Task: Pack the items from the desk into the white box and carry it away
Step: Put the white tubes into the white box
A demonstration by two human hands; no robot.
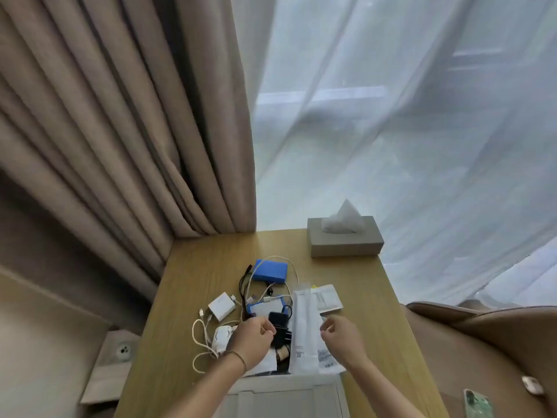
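The worktop point(193, 267) fills the lower centre of the frame, with the white box point(283, 396) open at the bottom edge and the clutter of chargers, cables and a blue case point(270, 270) just above it. Both the left hand point(251, 339) and right hand point(340, 336) hover over the pile with fingers loosely curled, each grip empty. The long white packet point(304, 330) between them looks best lifted first, flat, so the cables beneath don't drag along.

Matt wood-grain desk point(193, 267); glossy plastic pouch point(304, 330) (translucent); cloth curtain point(105, 116).

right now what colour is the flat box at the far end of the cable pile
Blue. The flat box shows best in the head view, with a white cable draped over it.
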